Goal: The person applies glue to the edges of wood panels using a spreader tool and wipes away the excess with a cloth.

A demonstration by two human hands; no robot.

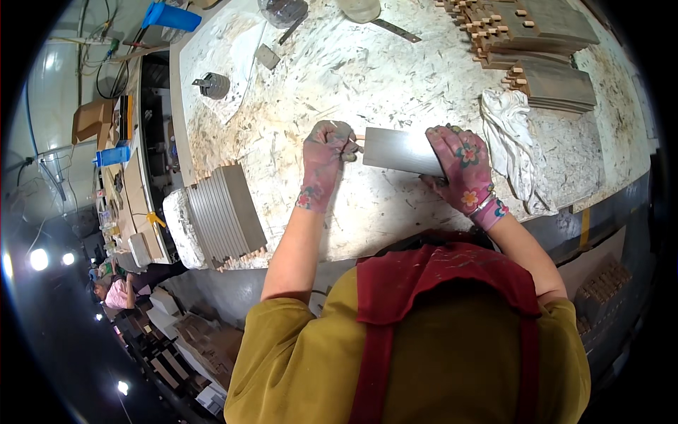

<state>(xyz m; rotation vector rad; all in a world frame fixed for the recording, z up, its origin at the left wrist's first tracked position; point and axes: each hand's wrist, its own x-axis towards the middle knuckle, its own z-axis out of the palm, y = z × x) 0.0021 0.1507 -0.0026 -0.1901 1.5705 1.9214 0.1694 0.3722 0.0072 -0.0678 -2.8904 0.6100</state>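
A flat grey board [399, 150] is held just above or against the white, stained worktable [318, 78]; I cannot tell if it touches. My right hand [462, 161], in a pink flowered glove, grips the board's right end, with fingers on top and thumb at the near edge. My left hand [326, 154], in a matching stained glove, is closed at the board's left end, beside a short wooden dowel [360, 137] sticking out there. What its curled fingers hold, if anything, is hidden.
A row of grey boards with dowels [229, 212] stands at left beside a white block [183, 226]. More doweled boards [558, 88] are stacked far right, near a crumpled white cloth [512, 141]. A dark jar [213, 86], small block [267, 56] and metal strip [395, 30] lie farther back.
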